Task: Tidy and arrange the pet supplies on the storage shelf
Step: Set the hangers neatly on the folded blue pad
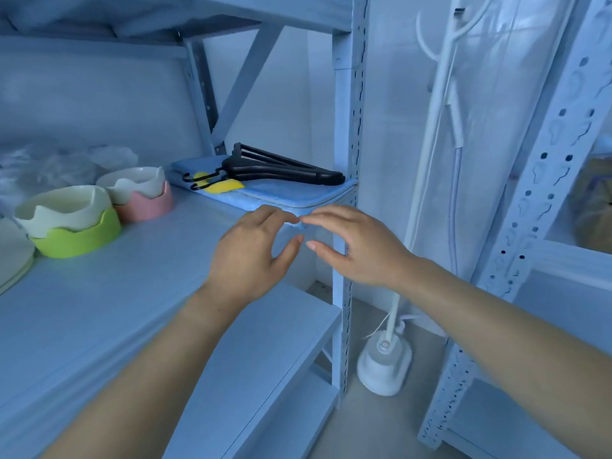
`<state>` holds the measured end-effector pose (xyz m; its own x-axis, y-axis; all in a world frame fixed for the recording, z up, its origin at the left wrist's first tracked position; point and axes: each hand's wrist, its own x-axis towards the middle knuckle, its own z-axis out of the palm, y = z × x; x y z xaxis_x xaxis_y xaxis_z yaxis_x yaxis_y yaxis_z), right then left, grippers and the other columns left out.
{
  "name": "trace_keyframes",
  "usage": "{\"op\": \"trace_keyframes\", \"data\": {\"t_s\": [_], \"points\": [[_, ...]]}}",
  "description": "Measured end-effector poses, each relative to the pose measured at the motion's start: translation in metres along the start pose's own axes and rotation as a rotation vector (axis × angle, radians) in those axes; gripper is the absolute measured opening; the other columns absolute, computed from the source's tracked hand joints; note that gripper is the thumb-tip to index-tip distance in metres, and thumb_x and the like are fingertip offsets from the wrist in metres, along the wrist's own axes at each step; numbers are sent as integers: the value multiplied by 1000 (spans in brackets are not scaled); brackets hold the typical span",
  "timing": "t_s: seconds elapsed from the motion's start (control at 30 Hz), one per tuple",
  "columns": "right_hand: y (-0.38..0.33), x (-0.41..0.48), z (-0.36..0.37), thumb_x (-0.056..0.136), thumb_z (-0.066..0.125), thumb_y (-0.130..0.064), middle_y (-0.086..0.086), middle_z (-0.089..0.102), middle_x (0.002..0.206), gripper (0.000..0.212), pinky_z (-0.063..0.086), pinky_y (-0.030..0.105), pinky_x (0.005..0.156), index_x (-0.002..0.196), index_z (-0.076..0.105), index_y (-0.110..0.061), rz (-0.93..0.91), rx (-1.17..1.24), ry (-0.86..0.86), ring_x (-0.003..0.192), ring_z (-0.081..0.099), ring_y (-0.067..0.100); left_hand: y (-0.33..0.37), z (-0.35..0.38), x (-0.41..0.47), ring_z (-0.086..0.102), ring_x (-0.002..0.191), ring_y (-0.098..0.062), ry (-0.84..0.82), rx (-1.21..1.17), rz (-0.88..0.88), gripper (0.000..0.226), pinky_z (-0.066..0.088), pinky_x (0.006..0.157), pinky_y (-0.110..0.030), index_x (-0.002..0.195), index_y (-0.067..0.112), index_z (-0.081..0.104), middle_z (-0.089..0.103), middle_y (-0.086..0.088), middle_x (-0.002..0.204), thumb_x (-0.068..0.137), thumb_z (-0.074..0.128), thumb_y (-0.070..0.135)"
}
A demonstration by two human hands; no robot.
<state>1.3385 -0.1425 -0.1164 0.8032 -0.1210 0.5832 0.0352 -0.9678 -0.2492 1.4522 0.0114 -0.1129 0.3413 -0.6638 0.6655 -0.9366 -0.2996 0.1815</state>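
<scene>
At the centre of the frame the left hand (251,250) and right hand (354,250) were held side by side over the shelf (116,309). Each was loosely curved, with the thumb apart from the fingers and nothing gripped. Their fingertips were brought together at the near corner of the blue mat (291,195); whether it was touched could not be told. A white stand (384,362) was seen on the floor at lower right. The mat was laid flat at the shelf's right end, beside the post (351,127). Black hangers (281,170) were stacked on it, with a yellow item (225,186) by their hooks. At the left a green bowl (76,240) and, behind it, a pink bowl (145,205) were set, each with a cream insert. Clear bags (49,167) were piled farthest back.
</scene>
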Motion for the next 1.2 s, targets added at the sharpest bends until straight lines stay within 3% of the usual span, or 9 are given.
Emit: {"op": "trace_keyframes", "data": {"t_s": [0.13,0.33,0.57,0.7,0.9,1.07,1.2], "points": [[45,35,4,93,52,-33,-5,55,127,35,44,37,96,126,55,-24,13,-18,-19,119,48,11,-20,31,44,56,101,-15,22,-9,-17,26,35,62,-23,109,25,61,60,8,110,88,55,37],[103,97,11,93,51,-33,-6,55,126,36,45,35,94,127,54,-23,-15,-16,-20,117,49,11,-56,60,110,57,99,-16,18,-47,-28,27,49,68,-30,110,21,62,60,7,111,88,56,36],[147,133,28,93,53,-31,-6,56,124,36,45,33,92,127,54,-22,-38,30,-13,115,50,12,-81,91,152,55,102,-13,-48,84,-24,28,39,65,-23,112,24,61,60,9,111,86,59,36],[162,149,34,92,52,-33,-7,55,123,38,46,35,91,129,53,-23,-51,54,-32,114,49,12,-91,100,168,53,107,-14,-115,117,-49,33,50,78,-34,116,23,59,57,9,114,86,60,37],[183,173,45,90,53,-41,-9,54,128,44,45,40,94,131,50,-26,-86,85,-127,121,44,12,-100,109,183,46,115,-14,-173,228,-123,40,49,83,-35,125,23,55,52,10,123,86,62,30],[195,184,54,90,52,-44,-5,56,127,47,44,31,92,132,50,-22,-146,70,-212,121,45,16,-106,114,192,41,123,-13,-282,307,-198,42,45,91,-31,131,28,50,48,10,133,90,58,25],[205,189,57,92,50,-42,-3,56,126,48,46,36,91,133,47,-18,-172,82,-197,122,44,17,-104,122,201,41,125,-13,-300,333,-226,45,41,93,-29,133,28,48,48,10,134,90,57,20]]}}
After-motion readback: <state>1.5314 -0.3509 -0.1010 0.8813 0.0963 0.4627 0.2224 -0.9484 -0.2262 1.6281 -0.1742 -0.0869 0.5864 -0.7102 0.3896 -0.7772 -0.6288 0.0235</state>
